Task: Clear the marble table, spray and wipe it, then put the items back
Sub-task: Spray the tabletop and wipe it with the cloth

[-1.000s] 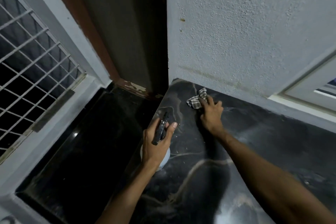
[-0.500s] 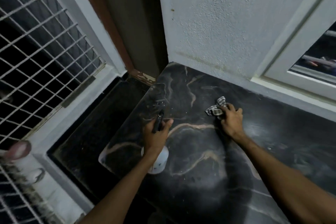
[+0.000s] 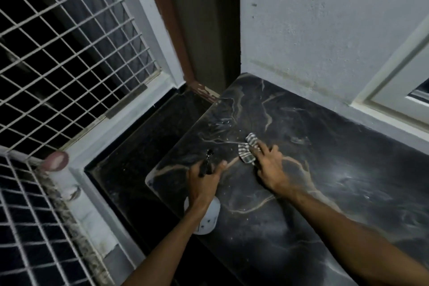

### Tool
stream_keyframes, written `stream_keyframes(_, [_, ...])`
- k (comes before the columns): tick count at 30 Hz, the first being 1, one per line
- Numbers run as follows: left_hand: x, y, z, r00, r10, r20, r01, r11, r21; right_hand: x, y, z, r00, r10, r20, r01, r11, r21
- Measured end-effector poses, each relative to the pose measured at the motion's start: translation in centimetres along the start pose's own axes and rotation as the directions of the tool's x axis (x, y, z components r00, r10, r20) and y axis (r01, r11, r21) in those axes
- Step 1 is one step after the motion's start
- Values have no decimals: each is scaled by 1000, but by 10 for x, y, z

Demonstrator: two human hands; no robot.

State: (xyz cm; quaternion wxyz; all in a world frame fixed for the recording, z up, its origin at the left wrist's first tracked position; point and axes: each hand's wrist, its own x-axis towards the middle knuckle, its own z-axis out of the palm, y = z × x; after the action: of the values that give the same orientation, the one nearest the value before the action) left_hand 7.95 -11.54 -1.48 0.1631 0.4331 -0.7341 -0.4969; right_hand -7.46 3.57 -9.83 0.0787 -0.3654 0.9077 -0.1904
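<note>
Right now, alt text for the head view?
A person's right hand presses a striped cloth flat on a dark marble table, while the left hand holds a white spray bottle by its black trigger over the table's left edge. A pale wall stands behind; a white window grille is at left.

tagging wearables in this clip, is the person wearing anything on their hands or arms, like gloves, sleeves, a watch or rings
Nothing worn shows. The left hand and right hand are bare, with no gloves. Both forearms are uncovered as far as the bottom edge of the picture, so no sleeve or cuff is in view. No watch, band or bracelet shows at either wrist. The light is dim and the fingers small, so a thin ring cannot be ruled out.
</note>
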Motion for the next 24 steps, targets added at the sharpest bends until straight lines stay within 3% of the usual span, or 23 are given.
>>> stream_keyframes(1, [3,-3,-6,1000,-3,-1,3,1000,11,12,0,1,997,-79,11,80,997,-23])
stream_keyframes(2, [7,-7,-12,1000,0,-8,0,1000,14,28,1,-1,998,-60,16,61,998,-34])
stream_keyframes(5, [22,-18,-31,1000,18,-25,-18,1000,-4,88,-15,-5,946,313,-82,-310,950,45])
stream_keyframes(6, [25,-19,-35,1000,15,-17,-15,1000,-9,94,-34,-2,951,301,-75,-299,953,37])
stream_keyframes(8, [35,-24,-46,1000,-2,-18,2,1000,-17,90,-82,25,999,-21,46,22,999,-33])
stream_keyframes(9, [40,-26,-51,1000,3,-23,-3,1000,-13,81,-99,40,970,-208,126,213,976,-34])
stream_keyframes(10, [46,-28,-55,999,23,-25,-23,1000,2,81,-102,46,936,-309,167,318,947,-31])
stream_keyframes(11, [51,-29,-58,999,43,-17,-43,999,14,94,-97,40,934,-322,154,330,944,-27])
stream_keyframes(13, [62,-36,-65,997,74,11,-74,997,-7,137,-83,27,1000,-1,10,1,998,-58])
stream_keyframes(14, [67,-40,-71,997,79,16,-79,996,-37,155,-82,21,981,188,-47,-191,980,-51])
stream_keyframes(15, [71,-41,-75,997,74,19,-73,996,-59,162,-88,19,959,275,-74,-280,958,-67])
stream_keyframes(16, [78,-43,-79,998,63,26,-61,996,-64,164,-100,26,971,231,-61,-236,967,-98])
stream_keyframes(18, [85,-43,-87,997,58,43,-56,998,-41,143,-127,45,996,-50,72,59,990,-129])
stream_keyframes(20, [90,-38,-92,995,79,65,-78,997,-27,134,-122,52,952,-255,171,273,958,-93])
stream_keyframes(21, [93,-37,-93,993,94,76,-92,995,-25,148,-113,45,965,-220,140,235,967,-102])
stream_keyframes(22, [95,-38,-95,990,118,80,-117,993,-25,167,-106,37,995,-76,65,84,989,-122])
stream_keyframes(24, [98,-40,-100,987,140,75,-137,989,-52,192,-100,25,975,220,-28,-222,967,-121])
